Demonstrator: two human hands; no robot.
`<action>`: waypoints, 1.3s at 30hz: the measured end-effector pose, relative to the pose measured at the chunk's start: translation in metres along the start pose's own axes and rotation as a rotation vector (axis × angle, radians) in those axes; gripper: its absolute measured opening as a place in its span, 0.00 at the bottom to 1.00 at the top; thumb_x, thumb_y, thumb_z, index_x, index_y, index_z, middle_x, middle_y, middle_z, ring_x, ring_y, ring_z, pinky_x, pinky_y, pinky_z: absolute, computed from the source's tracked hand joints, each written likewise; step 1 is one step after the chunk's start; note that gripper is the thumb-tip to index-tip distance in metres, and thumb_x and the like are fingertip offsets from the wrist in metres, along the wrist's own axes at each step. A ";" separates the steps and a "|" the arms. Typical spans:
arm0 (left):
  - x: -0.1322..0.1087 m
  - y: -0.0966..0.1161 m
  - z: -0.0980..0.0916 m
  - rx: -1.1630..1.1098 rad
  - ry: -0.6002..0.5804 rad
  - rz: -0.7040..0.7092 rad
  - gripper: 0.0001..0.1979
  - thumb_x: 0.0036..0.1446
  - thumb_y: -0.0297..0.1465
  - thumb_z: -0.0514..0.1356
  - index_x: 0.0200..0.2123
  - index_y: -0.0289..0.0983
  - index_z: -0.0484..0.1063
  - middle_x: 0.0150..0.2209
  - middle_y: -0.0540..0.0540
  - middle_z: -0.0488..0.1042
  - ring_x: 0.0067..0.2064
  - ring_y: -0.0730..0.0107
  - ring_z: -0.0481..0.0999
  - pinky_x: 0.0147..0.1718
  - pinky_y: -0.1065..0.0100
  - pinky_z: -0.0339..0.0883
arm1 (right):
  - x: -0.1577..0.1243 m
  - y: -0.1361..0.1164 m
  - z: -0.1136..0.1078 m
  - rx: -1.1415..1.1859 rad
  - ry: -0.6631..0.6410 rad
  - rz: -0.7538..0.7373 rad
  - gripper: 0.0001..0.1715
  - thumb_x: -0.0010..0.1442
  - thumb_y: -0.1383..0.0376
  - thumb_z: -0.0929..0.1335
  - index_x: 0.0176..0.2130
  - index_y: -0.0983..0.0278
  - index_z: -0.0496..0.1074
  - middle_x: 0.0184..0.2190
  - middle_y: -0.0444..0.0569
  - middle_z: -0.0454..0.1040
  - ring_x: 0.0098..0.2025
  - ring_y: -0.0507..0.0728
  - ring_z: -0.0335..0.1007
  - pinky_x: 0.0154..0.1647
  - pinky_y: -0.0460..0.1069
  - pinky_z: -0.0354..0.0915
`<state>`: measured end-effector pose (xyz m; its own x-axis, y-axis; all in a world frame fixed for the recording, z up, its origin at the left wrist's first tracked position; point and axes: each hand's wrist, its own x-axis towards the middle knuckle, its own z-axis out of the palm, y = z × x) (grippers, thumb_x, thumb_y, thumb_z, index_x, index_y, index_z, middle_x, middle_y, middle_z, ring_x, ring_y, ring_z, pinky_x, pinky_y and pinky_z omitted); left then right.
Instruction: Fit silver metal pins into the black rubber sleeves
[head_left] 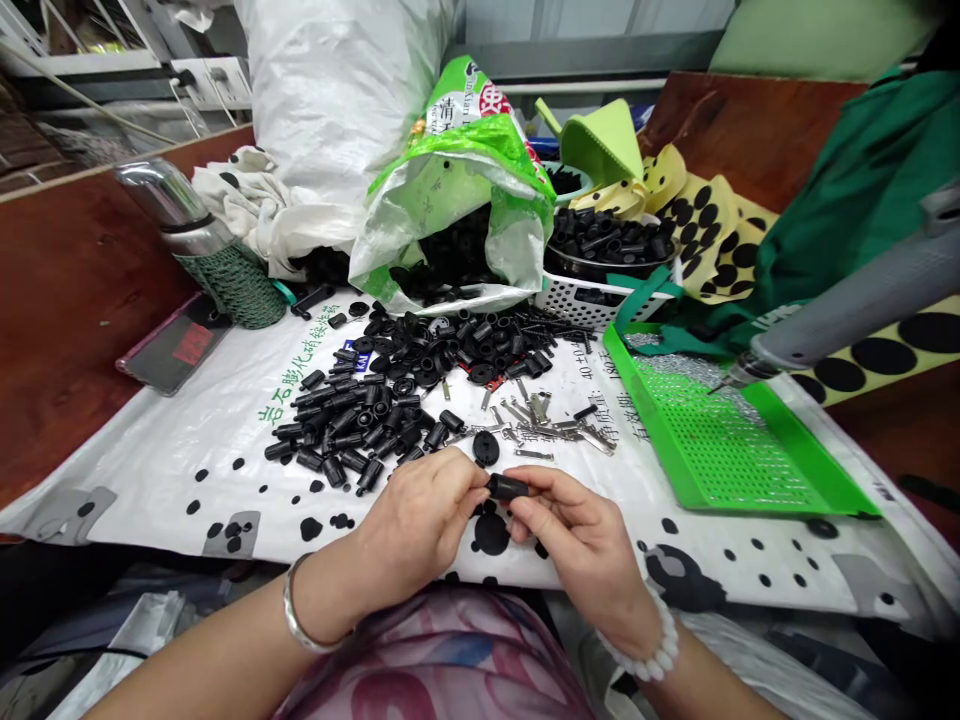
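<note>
Between my two hands, low over the front of the table, is a black plastic cylinder (508, 487). My right hand (574, 520) grips it with thumb and fingers. The closed fingers of my left hand (424, 515) meet its left end; whether they hold a further small piece is hidden. Just beyond my fingertips lies a round black cap (486, 448). Thin metal strips (555, 425) are scattered behind it. To the left spreads a big heap of black plastic parts (375, 410), cylinders and round caps mixed.
A green perforated tray (750, 450) with small silvery pieces lies at right, an electric screwdriver (847, 290) over it. Behind stand an open green bag (457, 200) and a white basket (600, 300). A flask (217, 250) and a phone (176, 345) are at left.
</note>
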<state>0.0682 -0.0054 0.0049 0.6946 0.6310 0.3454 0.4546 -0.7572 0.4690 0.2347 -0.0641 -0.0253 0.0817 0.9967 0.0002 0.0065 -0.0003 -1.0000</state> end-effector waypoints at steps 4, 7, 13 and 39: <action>0.000 0.000 -0.001 -0.068 -0.014 -0.068 0.04 0.58 0.24 0.50 0.32 0.36 0.63 0.27 0.49 0.68 0.29 0.72 0.67 0.28 0.71 0.60 | -0.003 0.002 -0.001 -0.216 0.033 -0.252 0.11 0.57 0.68 0.66 0.42 0.62 0.70 0.31 0.47 0.73 0.29 0.52 0.70 0.32 0.48 0.69; 0.000 0.001 -0.001 -0.063 -0.009 -0.072 0.05 0.58 0.24 0.50 0.31 0.36 0.63 0.27 0.49 0.68 0.29 0.72 0.67 0.28 0.71 0.60 | -0.003 0.002 -0.002 -0.313 0.071 -0.401 0.13 0.56 0.71 0.66 0.42 0.61 0.71 0.36 0.50 0.74 0.36 0.55 0.71 0.37 0.50 0.68; -0.001 0.002 0.007 -0.002 0.012 -0.048 0.07 0.58 0.24 0.48 0.31 0.36 0.63 0.27 0.47 0.67 0.30 0.70 0.66 0.28 0.69 0.61 | -0.003 0.003 0.004 -0.017 0.024 0.000 0.10 0.57 0.64 0.65 0.40 0.62 0.70 0.21 0.43 0.70 0.22 0.51 0.67 0.26 0.47 0.67; -0.001 0.005 0.022 -0.173 0.060 -0.160 0.05 0.56 0.24 0.51 0.31 0.36 0.64 0.27 0.49 0.68 0.28 0.72 0.67 0.28 0.70 0.61 | -0.004 0.012 -0.004 -0.378 0.132 -0.378 0.13 0.58 0.70 0.63 0.44 0.61 0.69 0.33 0.50 0.73 0.33 0.55 0.72 0.31 0.49 0.70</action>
<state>0.0817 -0.0137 -0.0111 0.5849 0.7533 0.3006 0.4503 -0.6099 0.6522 0.2387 -0.0689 -0.0371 0.1282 0.9143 0.3843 0.4151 0.3025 -0.8580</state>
